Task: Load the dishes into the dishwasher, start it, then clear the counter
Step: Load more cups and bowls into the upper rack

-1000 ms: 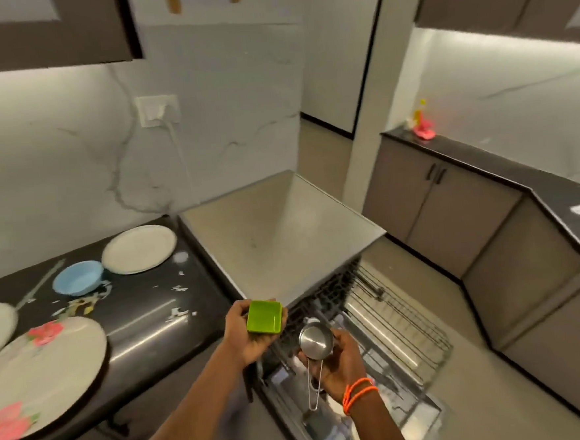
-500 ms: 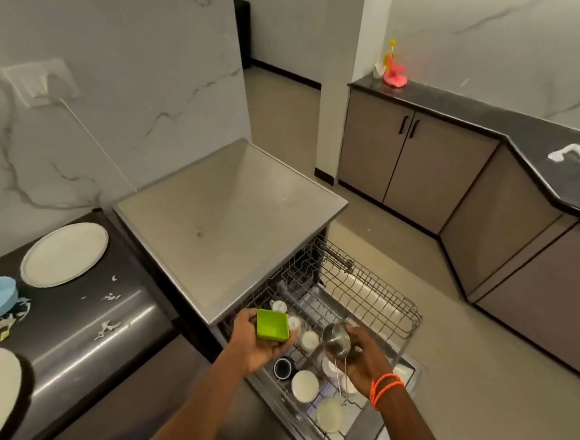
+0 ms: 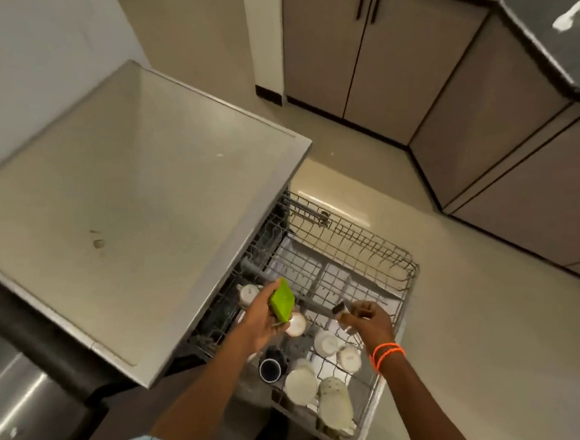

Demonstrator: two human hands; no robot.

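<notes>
Gripping a small green square dish (image 3: pixel 282 299) in the left hand (image 3: pixel 259 321), fingers curled around its lower edge, dish tilted on its side with the hollow face turned up and to the right, held over the left part of the pulled-out dishwasher rack (image 3: pixel 369 248). Closed around a small steel strainer (image 3: pixel 343 310) in the right hand (image 3: pixel 369 320), only its metal rim showing past the fingers, blurred, the rest hidden in the hand; orange bands (image 3: pixel 386 353) on that wrist. Both hands low above the rack, near each other but apart. Already loaded in the near part of the rack: several white cups (image 3: pixel 326 341) turned mouth down or on their sides, a dark cup (image 3: pixel 270 369) with a white rim just below the left hand, a white bowl (image 3: pixel 300 384), a pale speckled mug (image 3: pixel 335 400) lying at the front corner. Far half of the rack bare wire. Sticking out from under a grey steel worktop (image 3: pixel 125 197) at the left, which covers the machine. Beige floor (image 3: pixel 476 309) to the right, taupe cabinet doors (image 3: pixel 372 42) with dark handles beyond it, a dark counter (image 3: pixel 542 13) above them with something white and crumpled (image 3: pixel 571 18) on it, too blurred to name
</notes>
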